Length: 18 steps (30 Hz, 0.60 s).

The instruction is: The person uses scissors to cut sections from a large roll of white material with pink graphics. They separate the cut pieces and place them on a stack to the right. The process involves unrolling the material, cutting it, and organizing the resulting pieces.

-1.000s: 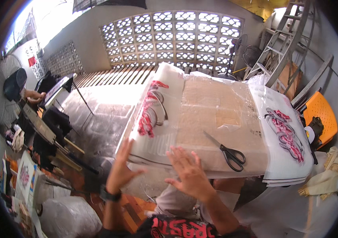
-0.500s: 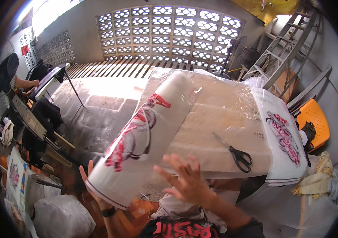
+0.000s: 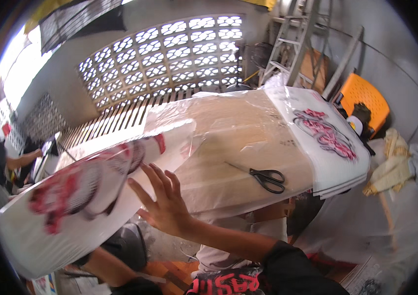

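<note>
A printed white film sheet with a red and grey design slants across the left side, its near end raised off the table. My left forearm reaches under that raised end, and the sheet hides my left hand. My right hand is open, its fingers spread at the sheet's right edge; whether they touch it I cannot tell. Black-handled scissors lie on the brown table top, right of my right hand. At the table's right end lies a stack of similar printed sheets.
An orange plastic chair and a metal ladder stand beyond the table's right end. Cream cloth is heaped at the right. Another person's arm is at the far left. Clear plastic covers the table top.
The sheet has swung left and lower, its near end now toward the left edge. My right hand has moved left to the sheet's edge. My left hand has gone out of sight. The view has turned.
</note>
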Motion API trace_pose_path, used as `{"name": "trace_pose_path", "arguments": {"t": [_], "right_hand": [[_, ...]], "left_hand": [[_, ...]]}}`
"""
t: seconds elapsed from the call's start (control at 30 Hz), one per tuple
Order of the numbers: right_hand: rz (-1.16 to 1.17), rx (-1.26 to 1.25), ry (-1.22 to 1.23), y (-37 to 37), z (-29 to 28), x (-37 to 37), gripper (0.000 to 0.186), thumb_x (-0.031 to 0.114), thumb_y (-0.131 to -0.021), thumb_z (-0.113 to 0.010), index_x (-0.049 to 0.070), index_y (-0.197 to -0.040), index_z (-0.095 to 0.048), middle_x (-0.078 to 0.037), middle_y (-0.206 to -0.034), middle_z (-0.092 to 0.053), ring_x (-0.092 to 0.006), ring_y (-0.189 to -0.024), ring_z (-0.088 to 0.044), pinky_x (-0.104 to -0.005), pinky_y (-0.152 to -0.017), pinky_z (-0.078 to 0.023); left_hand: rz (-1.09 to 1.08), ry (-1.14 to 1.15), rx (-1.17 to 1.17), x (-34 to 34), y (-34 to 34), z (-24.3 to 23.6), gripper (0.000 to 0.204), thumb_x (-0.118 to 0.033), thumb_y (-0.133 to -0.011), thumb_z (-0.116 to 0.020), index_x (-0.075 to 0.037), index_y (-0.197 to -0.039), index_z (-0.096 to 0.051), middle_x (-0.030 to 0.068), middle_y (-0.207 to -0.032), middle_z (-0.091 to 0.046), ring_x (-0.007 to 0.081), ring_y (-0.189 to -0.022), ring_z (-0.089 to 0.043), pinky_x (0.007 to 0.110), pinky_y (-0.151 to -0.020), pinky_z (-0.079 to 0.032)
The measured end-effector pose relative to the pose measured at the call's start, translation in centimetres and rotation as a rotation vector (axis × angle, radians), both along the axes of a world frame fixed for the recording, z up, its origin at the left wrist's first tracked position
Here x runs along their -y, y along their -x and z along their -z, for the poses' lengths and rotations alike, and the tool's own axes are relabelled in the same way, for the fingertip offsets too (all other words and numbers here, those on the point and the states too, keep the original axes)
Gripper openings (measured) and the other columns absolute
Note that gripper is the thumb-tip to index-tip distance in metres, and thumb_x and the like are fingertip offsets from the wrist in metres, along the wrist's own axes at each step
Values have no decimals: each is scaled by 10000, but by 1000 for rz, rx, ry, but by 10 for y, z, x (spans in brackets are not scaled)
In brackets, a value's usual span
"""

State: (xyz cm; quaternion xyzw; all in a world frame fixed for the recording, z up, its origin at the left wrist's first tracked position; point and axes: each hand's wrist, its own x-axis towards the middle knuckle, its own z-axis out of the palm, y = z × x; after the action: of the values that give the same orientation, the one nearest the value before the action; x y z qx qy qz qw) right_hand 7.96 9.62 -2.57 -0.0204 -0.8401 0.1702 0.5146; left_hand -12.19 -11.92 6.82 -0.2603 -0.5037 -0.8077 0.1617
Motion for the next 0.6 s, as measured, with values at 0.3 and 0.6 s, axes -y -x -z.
{"name": "trace_pose_path", "arguments": {"t": [0.3, 0.6], "right_hand": [[-202, -164, 241, -78, -125, -69, 698, 96, -846, -706, 75, -1485, -425, -171, -1137, -636, -333, -1011, -679, -418, -767, -528], [-390, 283, 1288, -75, -63, -191, 300, 116, -998, -568, -17, -1267, -574, -124, -950, -685, -226, -677, -718, -328, -534, -596]], "left_hand": [[147, 455, -269, -114, 85, -250, 715, -489, -883, -708, -29, -1405, -541, 109, -1201, -679, 226, -1109, -647, 375, -934, -522], [354, 890, -103, -396, 138, -118, 851, -628, -889, -665, 23, -1412, -504, 112, -1133, -701, 166, -990, -676, 329, -810, -551]]}}
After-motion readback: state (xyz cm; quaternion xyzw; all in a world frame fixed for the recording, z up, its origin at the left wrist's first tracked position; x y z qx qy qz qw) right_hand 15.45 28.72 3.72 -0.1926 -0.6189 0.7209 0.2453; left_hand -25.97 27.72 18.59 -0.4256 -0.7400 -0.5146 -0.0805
